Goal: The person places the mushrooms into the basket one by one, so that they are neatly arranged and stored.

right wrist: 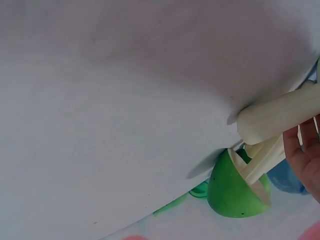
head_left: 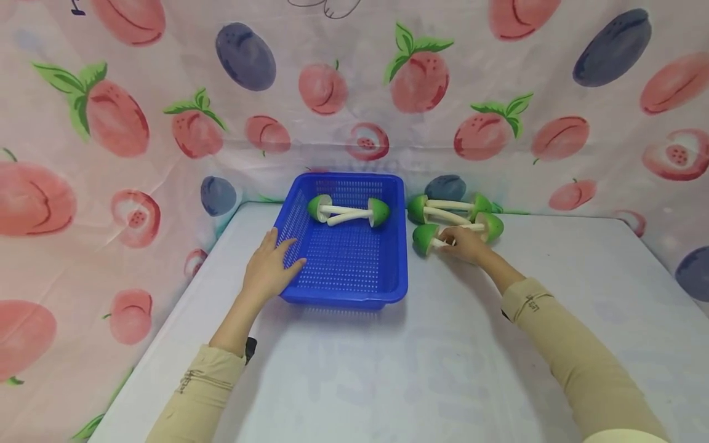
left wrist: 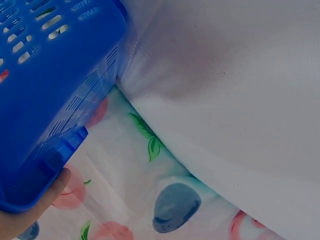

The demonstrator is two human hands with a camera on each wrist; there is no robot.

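Note:
On the table, beside the basket, my right hand [head_left: 464,244] pinches the white stem of a green-capped toy mushroom [head_left: 425,240]. In the right wrist view that hand's fingers [right wrist: 305,157] lie against a thick pale stem [right wrist: 272,117]. Behind and next to it lie more toy mushrooms, one showing its green cap [head_left: 490,227]. My left hand [head_left: 267,267] rests over the left rim of the blue plastic basket [head_left: 343,296], its fingers spread. One finger [left wrist: 52,192] runs along the rim's outer side. Two similar mushrooms [head_left: 378,213] lie inside the basket, stems crossing.
A white-covered table [head_left: 388,375] carries everything. Behind it and at the left hangs a fruit-print cloth [head_left: 343,37]. The basket and the mushroom group sit close to the table's far edge.

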